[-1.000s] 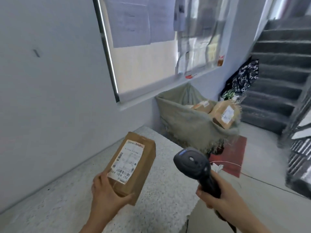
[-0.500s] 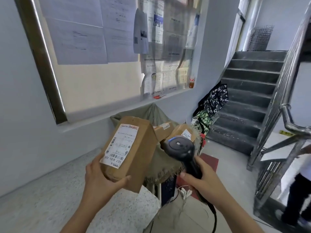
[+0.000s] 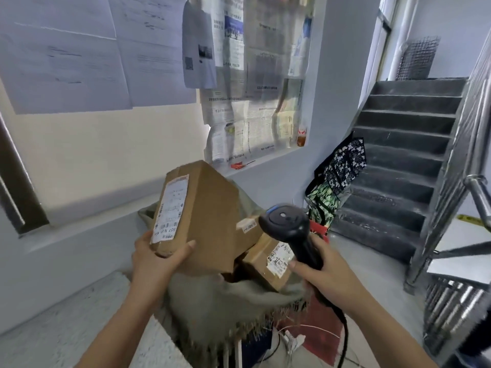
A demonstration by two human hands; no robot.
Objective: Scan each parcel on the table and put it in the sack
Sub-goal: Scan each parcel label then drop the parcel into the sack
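A stairwell landing, its pale wall hung with a paper-covered notice board (image 3: 239, 75), grey stairs (image 3: 398, 155) climbing at right behind a steel railing (image 3: 473, 187); a speckled stone surface (image 3: 66, 328) runs along the wall at lower left. Beyond its end a person holds a brown parcel (image 3: 212, 221) in the air directly over the open mouth of a grey-green sack (image 3: 225, 306), the shipping label turned to the left. The left hand (image 3: 156, 257) has its grip clamped on the parcel's near lower corner, fingers and thumb curled round the edge. The right hand (image 3: 326, 277) has its grip wrapped round the handle of a black scanner (image 3: 289, 227), whose head stands just right of the box, with its cable (image 3: 344, 333) running down toward the floor. Two more labelled boxes (image 3: 268, 264) lie in the sack, poking above its frayed rim. The step in hand appears to be the drop into the sack, though nothing here shows whether this box has been scanned. The next move calls for lowering it past the boxes inside, probably tilting it to find the gap, then letting go. A patterned bag (image 3: 342, 166) leans at the foot of the stairs, and a red mat (image 3: 321, 330) lies on the floor beneath the sack
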